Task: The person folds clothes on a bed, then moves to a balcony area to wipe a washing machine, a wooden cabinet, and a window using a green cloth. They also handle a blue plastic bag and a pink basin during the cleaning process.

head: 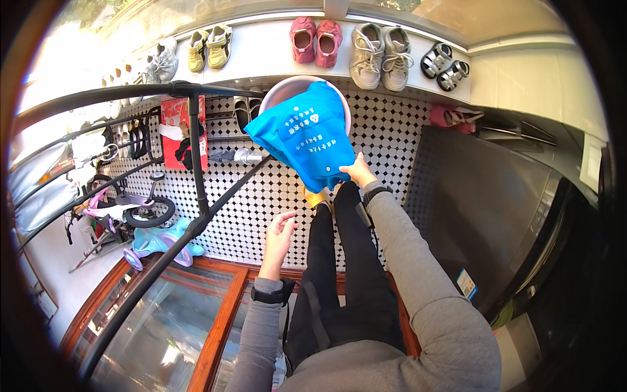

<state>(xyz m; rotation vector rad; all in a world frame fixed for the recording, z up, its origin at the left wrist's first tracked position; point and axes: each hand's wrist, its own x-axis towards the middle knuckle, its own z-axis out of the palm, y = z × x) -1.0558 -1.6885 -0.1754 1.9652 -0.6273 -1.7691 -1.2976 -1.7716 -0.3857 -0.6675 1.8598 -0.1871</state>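
Observation:
A bright blue cloth bag or garment (313, 134) printed with white writing hangs from my right hand (360, 171), which pinches its lower right edge. Its far part overlaps a pale pink basin (284, 90) below the shoe ledge, so much of the basin is hidden. I cannot tell whether the cloth rests on the rim or hangs above it. My left hand (280, 235) is off to the lower left of the cloth, holding nothing, its fingers loosely curled and apart.
Several pairs of shoes, among them pink shoes (316, 41) and grey sneakers (381, 56), line the white ledge (264, 54). A black metal frame (198, 147) crosses the left side. Beyond it are a child's bicycle (132, 203) and a blue ride-on toy (161, 240). A dark appliance (470, 206) stands right.

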